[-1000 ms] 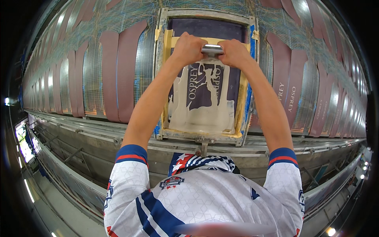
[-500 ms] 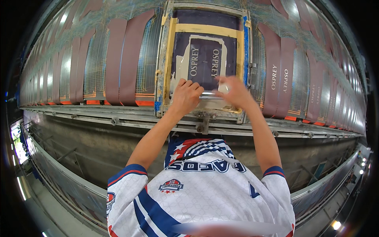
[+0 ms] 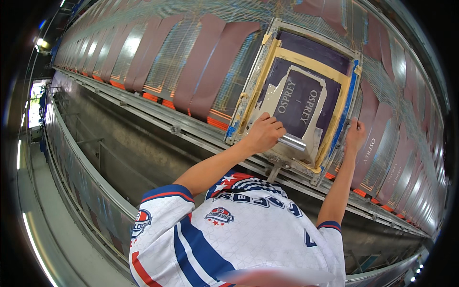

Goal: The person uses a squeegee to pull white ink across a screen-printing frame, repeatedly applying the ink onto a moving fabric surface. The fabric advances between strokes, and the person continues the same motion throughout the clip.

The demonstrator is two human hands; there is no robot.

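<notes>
Squeegee (image 3: 292, 141) at near end of screen frame (image 3: 256, 81), left hand (image 3: 264, 133) fingers wrapped round handle. Right hand (image 3: 355, 136) at frame's right edge, fingers curled; can't tell if pinching. Judgement: ink stroke finished; next move calls for steady frame lift.

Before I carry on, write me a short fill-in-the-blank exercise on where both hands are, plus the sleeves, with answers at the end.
1. The left hand grips the silver bar toward the bar's ____ end.
2. The right hand is by the ____ side of the frame.
3. The blue sleeve cuffs each carry a ____ stripe.

Missing words: left; right; red.
</notes>
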